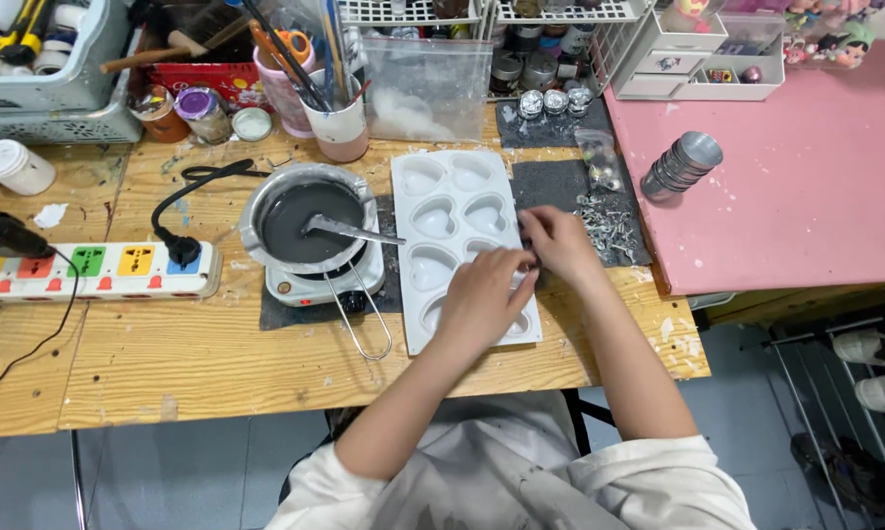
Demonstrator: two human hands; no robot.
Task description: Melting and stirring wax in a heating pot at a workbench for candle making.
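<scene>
Your left hand (482, 294) rests spread on the white heart mould (462, 245) at table centre, and your right hand (558, 240), at 1 o'clock from it, has its fingers pinched together over a cavity on something too small to tell. The metal pot (310, 218) of dark liquid sits on the small hotplate (324, 280) at 9 o'clock of the mould. Likely risk: your left forearm knocks the pot's wire handle (364, 319) and spills it.
</scene>
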